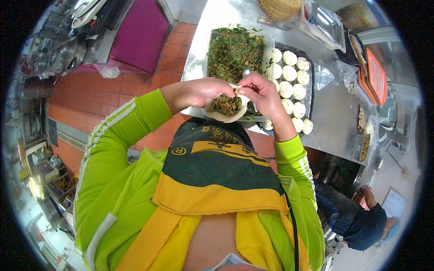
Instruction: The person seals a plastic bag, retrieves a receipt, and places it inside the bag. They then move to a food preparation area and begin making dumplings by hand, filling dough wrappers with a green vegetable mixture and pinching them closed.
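Between my hands is a round dough wrapper (228, 117), its hollow heaped with chopped green and brown filling (226, 105). My left hand (206, 91) holds the wrapper's left and far side, thumb near the top edge. With thumb and forefinger, my right hand (259, 91) pinches a gathered fold of dough at the far edge. A metal utensil (246, 73) shows its rounded end just beyond my right fingers; the rest is mostly hidden. Beyond my hands, a clear plastic tub (269, 39) is full of the same filling (237, 50). Pleated buns (289, 74) stand in rows on a dark tray (309, 98) to the right.
The steel table (334, 118) carries a wicker basket (279, 8), a clear container (322, 27) and orange-rimmed trays (376, 76) farther off. A small box of bits (362, 147) sits near the right edge. Another person (352, 216) in dark clothes is at lower right.
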